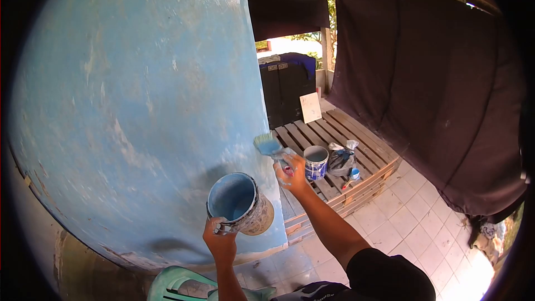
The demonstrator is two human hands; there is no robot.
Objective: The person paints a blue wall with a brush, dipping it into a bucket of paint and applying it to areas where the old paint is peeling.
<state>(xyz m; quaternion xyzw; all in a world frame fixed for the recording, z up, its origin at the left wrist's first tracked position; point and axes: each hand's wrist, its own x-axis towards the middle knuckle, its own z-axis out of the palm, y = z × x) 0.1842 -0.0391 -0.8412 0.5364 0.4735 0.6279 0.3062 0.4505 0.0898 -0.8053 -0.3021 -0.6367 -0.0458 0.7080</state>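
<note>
My left hand [220, 241] grips the rim of a paint bucket [262, 212], its outside smeared and its inside coated light blue. The bucket is tilted, mouth toward me, in front of the blue wall [139, 89]. In my right hand [292, 171], fingers closed round the handle, is a wide paintbrush [268, 144] with blue paint on it. Its bristles point up and left, overlapping the wall's right edge in this view. The wall's blue coat is patchy, with paler streaks and a wet shine near the top.
On a slatted wooden platform [356, 134] stand a second paint bucket [316, 163], a dark plastic bag [341, 159] and a small brush [352, 177]. A green plastic chair [167, 284] is below the wall. Dark cloth [429, 83] hangs at right above the tiled floor [401, 212].
</note>
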